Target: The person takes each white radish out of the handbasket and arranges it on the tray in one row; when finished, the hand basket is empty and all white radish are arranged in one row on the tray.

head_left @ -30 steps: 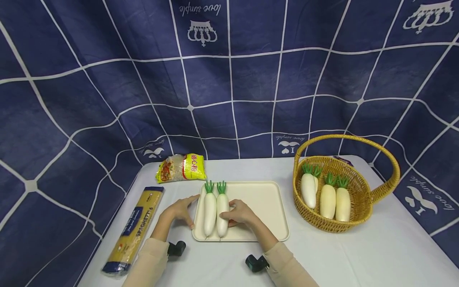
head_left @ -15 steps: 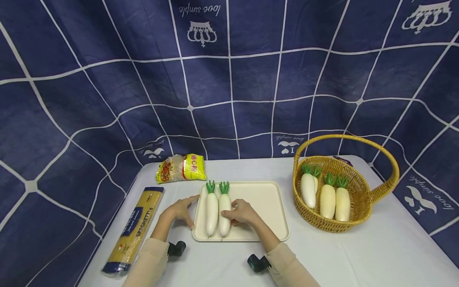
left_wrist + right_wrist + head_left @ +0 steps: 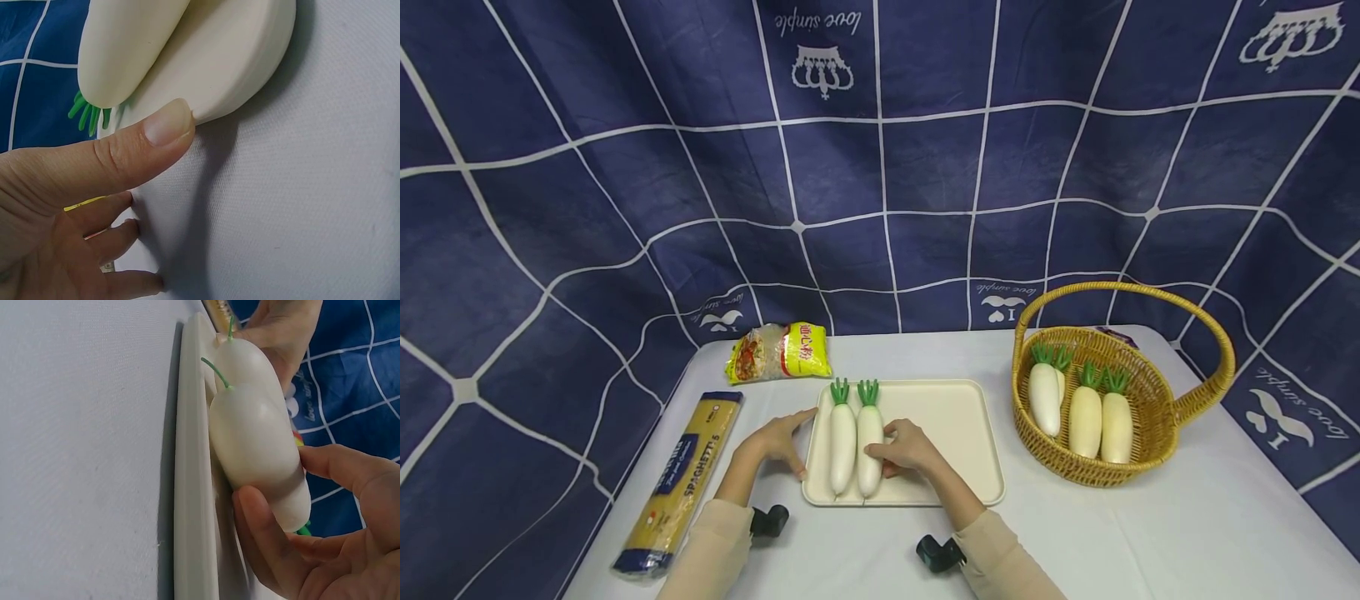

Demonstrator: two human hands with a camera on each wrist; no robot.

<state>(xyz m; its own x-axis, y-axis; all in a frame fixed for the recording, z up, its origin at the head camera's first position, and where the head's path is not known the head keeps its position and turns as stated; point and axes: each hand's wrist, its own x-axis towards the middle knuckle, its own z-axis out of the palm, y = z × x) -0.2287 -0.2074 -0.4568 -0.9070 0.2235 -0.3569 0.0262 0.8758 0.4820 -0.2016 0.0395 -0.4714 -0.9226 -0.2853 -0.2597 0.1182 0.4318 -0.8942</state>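
Two white radishes (image 3: 843,450) with green tops lie side by side, lengthwise, at the left of a cream tray (image 3: 943,442). My right hand (image 3: 904,446) holds the right-hand radish (image 3: 870,450) from its right side; in the right wrist view the thumb and a finger (image 3: 322,461) stand on opposite sides of the radish (image 3: 256,437). My left hand (image 3: 778,440) is spread at the tray's left edge. In the left wrist view its thumb (image 3: 150,137) touches the tray rim (image 3: 250,87), and the other fingers reach down beside it on the white cloth.
A wicker basket (image 3: 1030,446) with a tall handle holds several white radishes at the right. Left of the tray lies a long spaghetti pack (image 3: 681,483). Behind the tray's left corner is a yellow pasta bag (image 3: 780,352). A blue checked curtain (image 3: 925,167) hangs behind the table.
Both radishes on the tray have shifted slightly to the right, and my right hand moved along with them. During the last half second almost nothing moved. My left hand stayed in place.
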